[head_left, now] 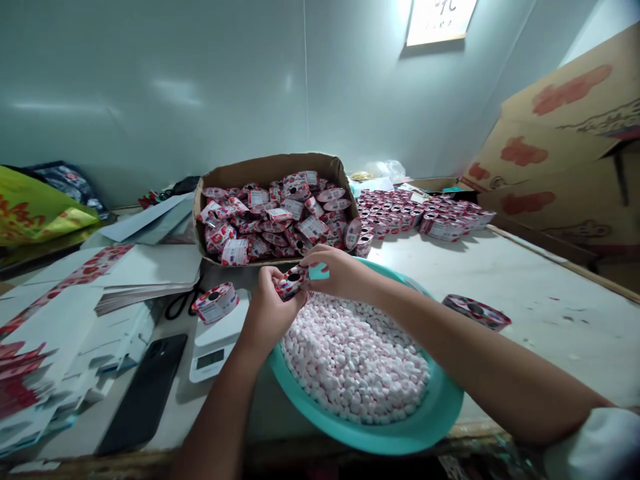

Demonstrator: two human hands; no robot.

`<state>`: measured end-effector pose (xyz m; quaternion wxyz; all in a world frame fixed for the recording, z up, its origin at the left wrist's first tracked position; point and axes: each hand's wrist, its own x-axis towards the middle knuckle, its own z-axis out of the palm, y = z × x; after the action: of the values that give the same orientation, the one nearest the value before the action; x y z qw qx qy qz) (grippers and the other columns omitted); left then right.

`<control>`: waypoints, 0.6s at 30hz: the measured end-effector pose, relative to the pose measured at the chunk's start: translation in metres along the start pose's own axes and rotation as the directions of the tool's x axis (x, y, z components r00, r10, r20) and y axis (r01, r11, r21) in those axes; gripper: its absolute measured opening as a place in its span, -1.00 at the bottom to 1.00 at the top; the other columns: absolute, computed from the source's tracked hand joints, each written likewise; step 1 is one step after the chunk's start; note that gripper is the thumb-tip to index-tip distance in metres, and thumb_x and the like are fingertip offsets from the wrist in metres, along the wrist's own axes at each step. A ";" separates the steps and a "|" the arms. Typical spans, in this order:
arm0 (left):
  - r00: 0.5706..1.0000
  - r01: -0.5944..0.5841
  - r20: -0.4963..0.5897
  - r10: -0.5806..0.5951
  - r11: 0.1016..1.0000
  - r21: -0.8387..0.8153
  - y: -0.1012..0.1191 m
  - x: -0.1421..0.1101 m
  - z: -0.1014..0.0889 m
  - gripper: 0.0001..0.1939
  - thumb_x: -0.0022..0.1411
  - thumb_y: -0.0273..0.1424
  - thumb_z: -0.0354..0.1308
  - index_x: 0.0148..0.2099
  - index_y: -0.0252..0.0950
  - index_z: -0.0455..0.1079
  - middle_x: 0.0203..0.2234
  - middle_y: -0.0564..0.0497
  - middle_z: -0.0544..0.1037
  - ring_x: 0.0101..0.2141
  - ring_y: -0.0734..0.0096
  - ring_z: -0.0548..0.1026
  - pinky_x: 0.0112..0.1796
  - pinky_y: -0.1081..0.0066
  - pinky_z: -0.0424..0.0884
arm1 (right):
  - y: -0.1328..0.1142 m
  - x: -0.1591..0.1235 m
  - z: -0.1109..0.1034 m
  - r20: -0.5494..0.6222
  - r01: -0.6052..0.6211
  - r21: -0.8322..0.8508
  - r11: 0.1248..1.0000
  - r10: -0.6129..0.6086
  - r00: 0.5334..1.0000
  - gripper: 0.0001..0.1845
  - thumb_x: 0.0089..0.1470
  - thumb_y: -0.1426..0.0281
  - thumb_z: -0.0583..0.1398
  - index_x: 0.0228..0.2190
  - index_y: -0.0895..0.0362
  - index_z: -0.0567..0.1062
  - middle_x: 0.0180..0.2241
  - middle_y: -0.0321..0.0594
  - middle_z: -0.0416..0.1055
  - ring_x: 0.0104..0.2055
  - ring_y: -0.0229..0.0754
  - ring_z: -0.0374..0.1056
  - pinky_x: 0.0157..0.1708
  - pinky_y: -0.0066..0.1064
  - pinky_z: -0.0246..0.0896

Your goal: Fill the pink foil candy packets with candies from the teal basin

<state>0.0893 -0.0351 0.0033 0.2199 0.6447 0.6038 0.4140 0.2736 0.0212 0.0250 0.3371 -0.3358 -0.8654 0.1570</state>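
Above the back left part of a teal basin [380, 441], my left hand [275, 303] grips a small printed carton [289, 283] in red and white with a dark round hole. My right hand [335, 270] has its fingers bent at the carton's right end, touching it; a small teal patch shows between those fingers. Small white and pinkish candy-like pieces [355, 360] fill much of the basin. Left of my left hand, another such carton [216, 303] sits on a white digital scale [213, 357]. A further carton [477, 312] lies right of the basin, partly behind my right forearm.
Behind the basin stands a cardboard box [270, 163] heaped with cartons. Rows of cartons [400, 213] stand at the back right. A black phone [145, 393], scissors [183, 303] and flat printed card sheets [150, 270] lie on the left. Large cardboard boxes [555, 153] rise at the right.
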 end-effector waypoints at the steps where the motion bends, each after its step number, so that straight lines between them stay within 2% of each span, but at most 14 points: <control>1: 1.000 -0.008 0.001 0.008 1.000 -0.004 0.001 -0.001 0.000 -0.54 0.09 -0.12 0.30 -0.16 -0.18 0.12 -0.42 0.10 0.49 -0.42 0.38 0.49 -0.43 0.48 0.29 | 0.000 0.000 -0.001 0.015 0.020 -0.013 1.000 -0.020 1.000 -0.70 -0.02 0.40 0.37 -0.19 0.19 0.59 -0.17 -0.03 0.47 -0.13 -0.07 0.42 -0.08 -0.21 0.38; 7: 1.000 -0.018 0.003 0.019 0.999 -0.045 0.001 -0.002 0.000 -0.52 0.06 -0.16 0.31 -0.17 -0.18 0.08 -0.42 0.11 0.47 -0.43 0.40 0.48 -0.45 0.51 0.25 | -0.010 -0.003 -0.005 0.060 0.129 -0.017 0.992 -0.128 0.990 -0.71 0.05 0.48 0.29 -0.13 0.17 0.59 -0.09 0.00 0.46 -0.06 -0.06 0.41 -0.03 -0.20 0.36; 12: 0.999 -0.052 -0.001 0.052 0.999 0.012 -0.001 -0.001 -0.002 -0.54 0.03 -0.18 0.32 -0.27 -0.18 0.07 -0.47 0.18 0.40 -0.49 0.48 0.37 -0.47 0.53 0.19 | -0.011 -0.003 -0.003 0.066 0.191 0.060 0.980 -0.195 0.979 -0.75 0.10 0.48 0.25 -0.14 0.11 0.60 -0.12 -0.04 0.49 -0.08 -0.09 0.42 -0.05 -0.22 0.36; 15: 0.998 -0.066 -0.007 0.066 0.998 0.023 0.000 -0.001 -0.002 -0.55 0.03 -0.17 0.33 -0.28 -0.19 0.09 -0.50 0.20 0.36 -0.50 0.51 0.33 -0.48 0.53 0.16 | -0.009 -0.002 -0.003 0.028 0.184 0.114 0.976 -0.188 0.982 -0.77 0.13 0.40 0.27 -0.14 0.12 0.59 -0.13 -0.03 0.48 -0.07 -0.09 0.41 -0.03 -0.22 0.36; 18: 0.998 -0.070 -0.001 0.070 0.997 -0.012 0.001 -0.001 -0.004 -0.60 0.04 -0.22 0.32 -0.25 -0.20 0.14 -0.48 0.19 0.39 -0.49 0.50 0.37 -0.47 0.53 0.19 | -0.009 -0.002 -0.003 0.018 0.159 0.125 0.979 -0.162 0.987 -0.69 0.14 0.35 0.28 -0.05 0.09 0.54 -0.09 -0.05 0.46 -0.01 -0.08 0.38 0.02 -0.19 0.34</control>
<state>0.0871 -0.0376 0.0059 0.2091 0.6640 0.5783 0.4254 0.2727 0.0136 0.0302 0.3565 -0.2413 -0.8830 0.1869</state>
